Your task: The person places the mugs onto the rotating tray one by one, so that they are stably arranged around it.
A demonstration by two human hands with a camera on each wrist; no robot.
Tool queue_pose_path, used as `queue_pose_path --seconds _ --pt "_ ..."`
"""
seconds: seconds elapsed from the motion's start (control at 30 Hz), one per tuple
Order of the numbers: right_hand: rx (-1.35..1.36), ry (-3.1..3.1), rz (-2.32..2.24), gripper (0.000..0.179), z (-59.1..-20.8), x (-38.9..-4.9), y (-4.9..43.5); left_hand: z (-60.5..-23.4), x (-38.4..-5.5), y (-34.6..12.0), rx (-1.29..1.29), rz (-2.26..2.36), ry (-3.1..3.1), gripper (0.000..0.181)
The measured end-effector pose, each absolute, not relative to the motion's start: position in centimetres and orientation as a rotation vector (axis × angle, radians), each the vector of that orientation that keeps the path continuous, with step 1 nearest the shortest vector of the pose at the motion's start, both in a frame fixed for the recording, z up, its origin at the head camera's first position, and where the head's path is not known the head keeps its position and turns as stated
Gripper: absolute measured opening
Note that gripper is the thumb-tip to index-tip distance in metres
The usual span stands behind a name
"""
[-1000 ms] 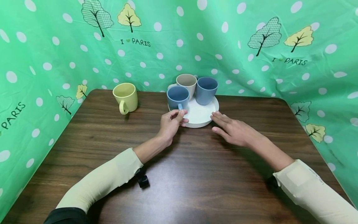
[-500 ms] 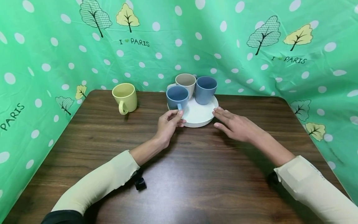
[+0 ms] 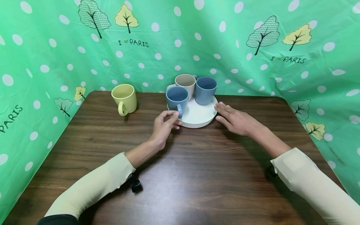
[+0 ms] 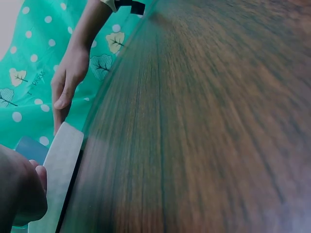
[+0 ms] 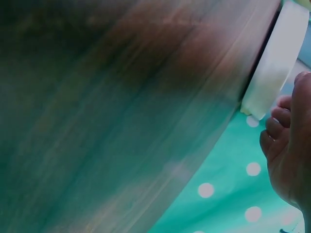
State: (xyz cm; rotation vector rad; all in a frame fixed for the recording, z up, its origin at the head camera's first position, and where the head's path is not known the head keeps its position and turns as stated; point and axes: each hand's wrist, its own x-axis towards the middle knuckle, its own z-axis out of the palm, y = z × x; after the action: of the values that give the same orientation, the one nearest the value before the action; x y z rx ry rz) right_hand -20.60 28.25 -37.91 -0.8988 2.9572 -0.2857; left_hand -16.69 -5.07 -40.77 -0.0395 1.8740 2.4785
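A round white tray with a low rim sits at the back middle of the table. On its front left stands a blue mug, handle toward me. Just left of that handle is my left hand, thumb tip beside the handle's lower end and fingers at the tray's front rim; the handle shows whole. Straight fingers of my right hand rest at the tray's right edge. A beige mug and a second blue mug stand behind on the tray. The right wrist view shows the tray's side by the right fingers.
A yellow mug stands on the dark wooden table, left of the tray. Close behind the table hangs a green dotted curtain, which also runs along both sides.
My left hand has slid left off the blue mug's handle, uncovering it. The right fingers have moved farther back along the tray's right edge. The mugs keep their places.
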Motion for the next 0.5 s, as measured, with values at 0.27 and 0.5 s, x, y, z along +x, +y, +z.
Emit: queue_pose_path --seconds 0.27,0.5 --pt "-0.886 2.920 -0.300 0.065 -38.4 -21.9 28.8 -40.6 -16.6 -6.0 -0.053 2.461 1.905 0.019" --pt "-0.868 2.924 -0.322 0.067 -38.7 -22.7 29.2 -40.5 -16.6 -7.1 -0.064 2.435 1.930 0.019"
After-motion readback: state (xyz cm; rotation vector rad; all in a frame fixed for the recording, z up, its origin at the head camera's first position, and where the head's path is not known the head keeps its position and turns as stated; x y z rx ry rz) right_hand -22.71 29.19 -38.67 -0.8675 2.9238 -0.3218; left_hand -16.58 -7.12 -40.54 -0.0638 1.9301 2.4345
